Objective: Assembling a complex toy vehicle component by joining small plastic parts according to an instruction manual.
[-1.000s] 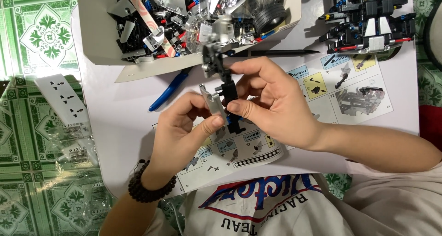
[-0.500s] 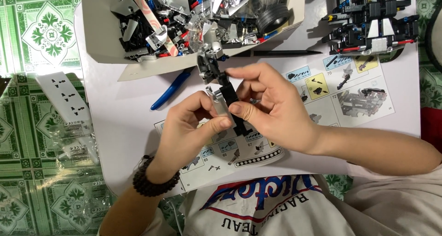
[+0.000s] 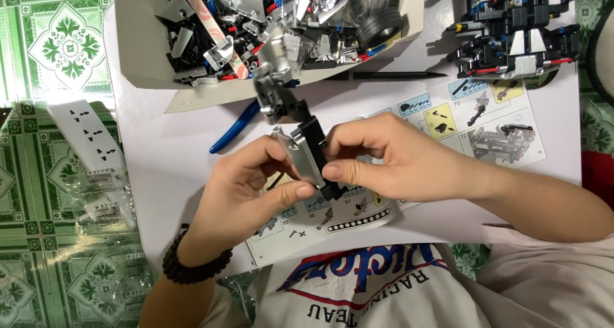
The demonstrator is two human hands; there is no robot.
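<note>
Seen from above, two bare hands meet over a white tabletop [image 3: 166,155] and share one thing — a black and silver plastic brick assembly [image 3: 300,136], held just above an open printed instruction booklet [image 3: 448,120]. The left hand [image 3: 246,197], a dark beaded bracelet [image 3: 192,267] on its wrist, has its fingers curled and thumb pressed under the silver panel. The right hand [image 3: 390,162] pinches the assembly's black edge between thumb and fingertips. Behind them sits a shallow cardboard box of loose black, grey and silver bricks [image 3: 275,21]. A blue-handled tool [image 3: 233,128] lies beside it, and a part-built black model [image 3: 511,31] stands at the far right.
</note>
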